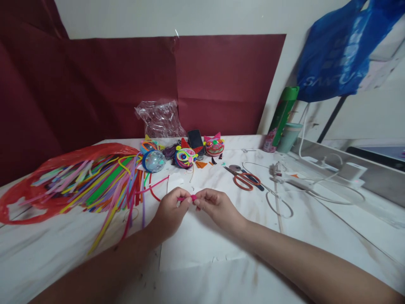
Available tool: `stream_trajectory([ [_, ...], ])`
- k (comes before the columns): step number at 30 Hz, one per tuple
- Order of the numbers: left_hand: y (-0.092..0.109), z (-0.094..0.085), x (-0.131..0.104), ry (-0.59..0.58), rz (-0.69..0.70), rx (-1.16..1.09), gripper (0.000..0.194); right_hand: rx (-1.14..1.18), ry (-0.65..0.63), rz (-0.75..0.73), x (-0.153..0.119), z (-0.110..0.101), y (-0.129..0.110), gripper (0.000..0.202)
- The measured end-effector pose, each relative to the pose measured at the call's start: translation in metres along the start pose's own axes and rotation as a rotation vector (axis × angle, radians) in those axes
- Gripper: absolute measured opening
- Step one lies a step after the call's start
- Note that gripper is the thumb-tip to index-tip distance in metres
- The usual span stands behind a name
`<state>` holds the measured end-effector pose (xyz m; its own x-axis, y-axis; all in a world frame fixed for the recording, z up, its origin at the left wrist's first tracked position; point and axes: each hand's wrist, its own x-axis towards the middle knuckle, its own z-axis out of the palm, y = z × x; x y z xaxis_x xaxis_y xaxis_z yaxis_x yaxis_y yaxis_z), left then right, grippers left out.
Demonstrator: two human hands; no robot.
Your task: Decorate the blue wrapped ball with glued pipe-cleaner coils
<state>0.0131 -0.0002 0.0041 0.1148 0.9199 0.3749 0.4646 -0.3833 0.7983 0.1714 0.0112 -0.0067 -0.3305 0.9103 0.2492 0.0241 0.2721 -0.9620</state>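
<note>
Above a white paper sheet (202, 249), my left hand (171, 211) and my right hand (218, 207) meet fingertip to fingertip. Both pinch a small piece of pink pipe cleaner (193, 197), bunched between the thumbs and forefingers; most of it is hidden. Just beyond the hands stands a colourful animal-face ball (186, 156) with red pointed ears. A pink ball with a face (214, 145) sits behind it to the right. To the left is a clear plastic ball (154, 161) with a blue band. Orange-handled scissors (243, 179) lie right of my hands.
Many coloured pipe cleaners (104, 185) spill from a red plastic bag (41, 169) at left. A black phone (195, 139) stands behind the balls. At right lie a power strip (297, 183) and cables, with a green spray can (283, 116) and a cup (289, 137) behind.
</note>
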Motion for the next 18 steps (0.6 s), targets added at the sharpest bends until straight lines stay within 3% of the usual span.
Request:
stream_trajectory([
  [5,-0.001,0.004,-0.002,-0.037,0.057,0.038,0.012,-0.087,0.028,-0.04,-0.004,0.001,0.0,0.022],
  [11,-0.002,0.0,0.001,-0.046,0.146,0.131,0.012,-0.361,0.032,-0.15,-0.003,-0.004,-0.005,0.017],
  [18,-0.006,0.002,-0.002,-0.103,0.264,0.228,0.011,-0.729,-0.138,-0.424,-0.003,-0.016,-0.011,0.013],
])
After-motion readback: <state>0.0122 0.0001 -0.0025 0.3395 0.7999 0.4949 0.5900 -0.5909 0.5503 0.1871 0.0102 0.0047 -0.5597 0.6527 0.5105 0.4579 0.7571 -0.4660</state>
